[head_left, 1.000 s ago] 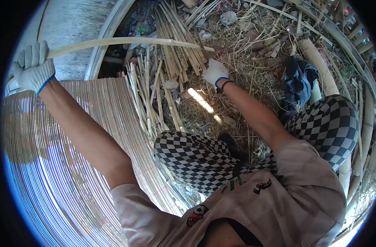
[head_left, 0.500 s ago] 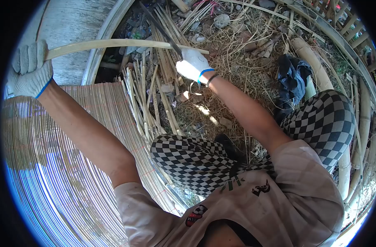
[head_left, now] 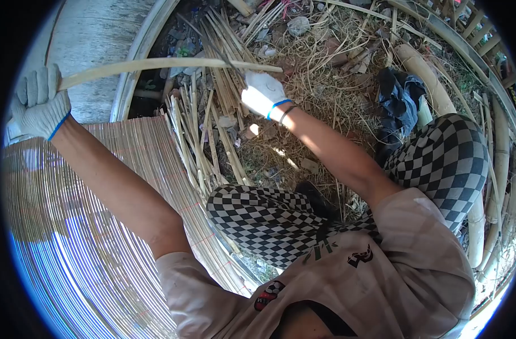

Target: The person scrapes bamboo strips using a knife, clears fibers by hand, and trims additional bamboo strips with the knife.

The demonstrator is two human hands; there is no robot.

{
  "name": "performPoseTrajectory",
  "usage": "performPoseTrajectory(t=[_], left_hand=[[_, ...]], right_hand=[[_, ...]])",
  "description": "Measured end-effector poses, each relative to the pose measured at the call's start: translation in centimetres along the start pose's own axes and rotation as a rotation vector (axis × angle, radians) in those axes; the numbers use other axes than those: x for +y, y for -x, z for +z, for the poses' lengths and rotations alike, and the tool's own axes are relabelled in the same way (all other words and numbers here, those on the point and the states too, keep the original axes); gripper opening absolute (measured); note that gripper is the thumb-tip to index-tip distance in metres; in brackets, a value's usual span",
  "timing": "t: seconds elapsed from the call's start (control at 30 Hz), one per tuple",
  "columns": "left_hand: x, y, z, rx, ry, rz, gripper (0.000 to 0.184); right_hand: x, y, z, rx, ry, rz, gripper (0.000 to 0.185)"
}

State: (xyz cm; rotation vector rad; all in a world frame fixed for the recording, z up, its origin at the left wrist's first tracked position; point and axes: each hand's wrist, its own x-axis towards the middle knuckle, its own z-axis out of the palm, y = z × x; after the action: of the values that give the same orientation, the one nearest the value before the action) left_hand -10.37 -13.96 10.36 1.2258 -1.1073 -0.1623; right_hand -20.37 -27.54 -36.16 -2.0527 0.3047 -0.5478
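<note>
My left hand (head_left: 40, 103), in a white knit glove with a blue cuff, is closed around one end of a long pale bamboo strip (head_left: 147, 64). The strip bows gently across to the right. Close to its far end is my right hand (head_left: 263, 94), gloved the same way and closed on a knife. Its long dark blade (head_left: 217, 50) slants up and left, crossing the strip; the handle is hidden in the glove. I cannot tell whether the edge bites into the strip.
A slatted bamboo mat (head_left: 94, 186) spreads below my left arm. Split bamboo sticks (head_left: 190, 124) lie beside it. Shavings (head_left: 337, 79) litter the ground. A black plastic bag (head_left: 402, 99) and a bamboo pole (head_left: 424, 79) are at the right, near my knee.
My right hand and the knife have shifted slightly left and down in view. My left hand stays closed on the strip, slightly lower. The grips look the same.
</note>
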Motion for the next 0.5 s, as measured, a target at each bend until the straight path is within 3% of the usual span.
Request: performPoseTrajectory(t=[0.1,0.17,0.27,0.3,0.33,0.37,0.4,0.43,0.5], left_hand=[[-0.2,0.2,-0.5,-0.044,0.049,0.010,0.039],[-0.6,0.3,-0.1,-0.020,0.068,0.044,0.038],[-0.2,-0.5,0.2,0.166,-0.034,0.079,0.038],[-1.3,0.6,4.2,0.368,-0.161,0.148,0.038],[-1.1,1.0,4.6,0.370,-0.181,0.138,0.038],[-0.9,1.5,4.9,0.372,-0.200,0.127,0.038],[0.0,1.2,1.7,0.168,-0.115,0.034,0.038],[0.5,0.5,0.8,0.032,-0.042,-0.008,0.037],[0.9,-0.1,-0.3,-0.141,0.084,-0.081,0.036]], right_hand=[[-5.3,1.2,-3.1,-0.037,-0.143,-0.039,0.033],[-8.3,1.7,-5.3,-0.022,-0.126,-0.147,0.027],[-8.5,0.9,-5.0,0.002,-0.100,-0.203,0.024],[-5.6,0.3,-2.1,0.158,-0.040,-0.246,0.031],[-3.0,-0.8,-1.9,-0.200,0.133,-0.018,0.029],[0.6,-1.2,-1.7,-0.294,-0.004,0.067,0.024],[3.0,-0.7,-0.4,-0.195,0.017,0.102,0.022],[3.3,-0.6,-0.9,-0.253,0.038,0.186,0.032],[1.6,-1.1,-0.6,-0.233,0.070,0.091,0.032]])
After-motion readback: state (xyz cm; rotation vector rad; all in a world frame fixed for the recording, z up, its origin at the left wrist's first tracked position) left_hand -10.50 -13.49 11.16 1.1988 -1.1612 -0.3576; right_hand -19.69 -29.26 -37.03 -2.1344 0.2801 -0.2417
